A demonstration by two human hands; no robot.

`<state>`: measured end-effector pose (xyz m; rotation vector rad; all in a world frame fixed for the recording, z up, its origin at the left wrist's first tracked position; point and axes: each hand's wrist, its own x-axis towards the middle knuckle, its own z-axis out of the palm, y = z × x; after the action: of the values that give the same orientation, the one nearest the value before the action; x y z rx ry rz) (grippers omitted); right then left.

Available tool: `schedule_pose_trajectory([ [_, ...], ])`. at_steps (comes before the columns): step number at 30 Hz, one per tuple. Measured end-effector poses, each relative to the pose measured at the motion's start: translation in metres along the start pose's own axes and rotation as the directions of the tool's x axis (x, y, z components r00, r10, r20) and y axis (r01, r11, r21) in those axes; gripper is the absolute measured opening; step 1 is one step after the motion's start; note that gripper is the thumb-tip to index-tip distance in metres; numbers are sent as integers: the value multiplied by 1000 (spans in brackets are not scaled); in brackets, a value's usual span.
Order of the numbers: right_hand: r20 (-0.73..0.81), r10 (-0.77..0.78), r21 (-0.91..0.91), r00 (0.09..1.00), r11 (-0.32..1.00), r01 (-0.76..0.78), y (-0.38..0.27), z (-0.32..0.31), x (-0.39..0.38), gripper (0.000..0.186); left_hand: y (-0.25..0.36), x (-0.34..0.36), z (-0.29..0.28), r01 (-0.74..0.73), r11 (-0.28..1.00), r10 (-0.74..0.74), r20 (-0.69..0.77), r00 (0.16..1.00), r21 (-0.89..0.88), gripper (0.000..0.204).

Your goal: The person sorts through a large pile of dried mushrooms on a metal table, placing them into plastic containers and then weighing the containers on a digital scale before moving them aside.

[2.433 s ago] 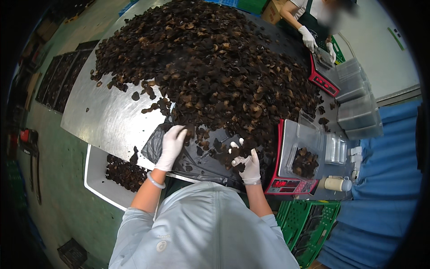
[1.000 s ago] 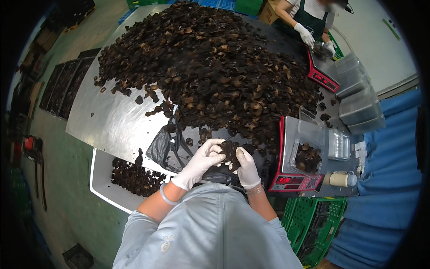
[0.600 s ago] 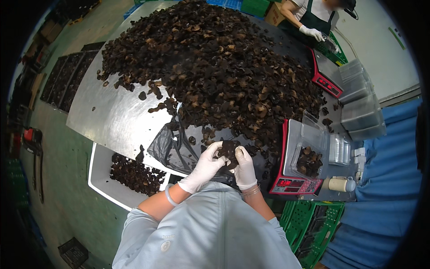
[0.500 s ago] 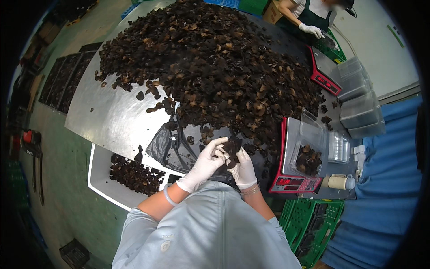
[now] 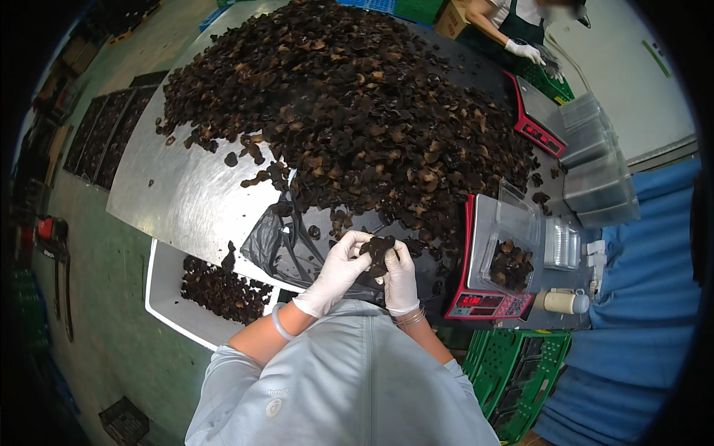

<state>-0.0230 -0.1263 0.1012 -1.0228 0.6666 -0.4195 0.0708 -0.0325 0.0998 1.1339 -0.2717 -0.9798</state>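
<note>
Glare whitens the metal tabletop (image 5: 212, 204) beside the dark heap (image 5: 335, 111), which catches small highlights. Fisheye distortion bends straight edges, the corners fall black, and the co-worker's head (image 5: 561, 12) is blurred.

On either side of the grip, the left hand (image 5: 336, 273) and right hand (image 5: 401, 284) wear thin, close-fitting white gloves (image 5: 321, 294). Just behind the left glove sits a smooth, pale bangle (image 5: 280, 324); behind the right, thin bracelets (image 5: 410, 317). Below the grip spreads a pale grey-blue top (image 5: 327, 372) with a straight lengthwise seam (image 5: 369, 372), matching sleeves (image 5: 227, 379) to either side and, lower left, a small round whitish emblem (image 5: 274, 406) topped by tiny lettering (image 5: 278, 391).
</note>
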Motion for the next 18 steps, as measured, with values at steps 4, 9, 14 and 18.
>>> schedule_pose_trajectory([
  [4, 13, -16, -23, 1000, 1000, 17, 1, 2, -2, 27, 1, 0, 5, -56, 998, 57, -53, 997, 26, 30],
  [9, 113, 208, 355, 971, 905, -235, 0, 0, 3, 33, 2, -1, -5, -38, 998, 39, -12, 999, 56, 28],
  [14, 154, 206, 385, 966, 888, -251, 1, -13, 5, 24, 16, -4, -33, -135, 981, 156, -158, 975, 137, 30],
  [18, 78, 94, 46, 993, 994, -98, -12, -7, 0, 21, 27, -22, -114, -117, 680, 523, -367, 770, 724, 21],
])
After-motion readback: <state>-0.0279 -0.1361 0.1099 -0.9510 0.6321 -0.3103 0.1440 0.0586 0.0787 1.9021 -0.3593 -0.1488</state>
